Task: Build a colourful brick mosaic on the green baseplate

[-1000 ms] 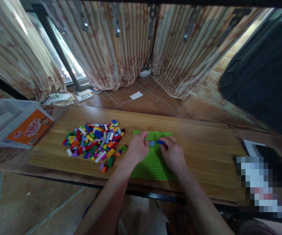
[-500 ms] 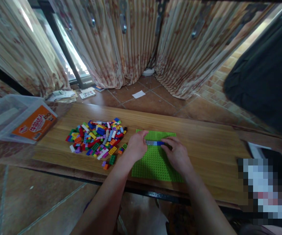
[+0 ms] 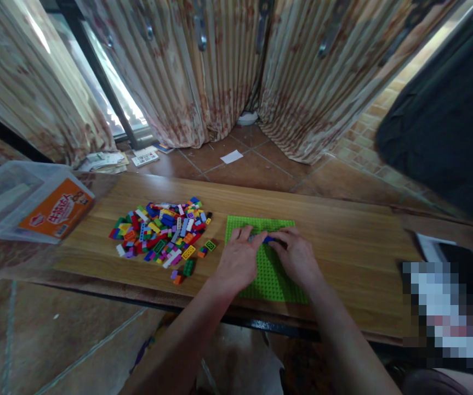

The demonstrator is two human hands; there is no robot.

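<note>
A green studded baseplate (image 3: 275,282) lies on the wooden table under both hands. Across its upper part runs a short row of grey and blue building bricks, now mostly covered by fingers. My left hand (image 3: 239,262) curls over the grey, left-hand portion of this row, its thumb reaching toward the blue end. At that end, the fingertips of my right hand (image 3: 297,255) are closed on a dark blue building brick (image 3: 268,240). Both hands nearly meet there. Whether the blue brick is pressed down fully cannot be made out.
Left of the baseplate spreads a heap of mixed coloured bricks (image 3: 160,230), with a few strays, among them a green brick (image 3: 188,267). A clear plastic bin (image 3: 34,206) with an orange label stands at the table's left end. Dark flat items (image 3: 458,258) lie at the right.
My left hand has slid right and over the row, hiding the grey bricks that showed between the hands. My right hand stays at the blue end.
</note>
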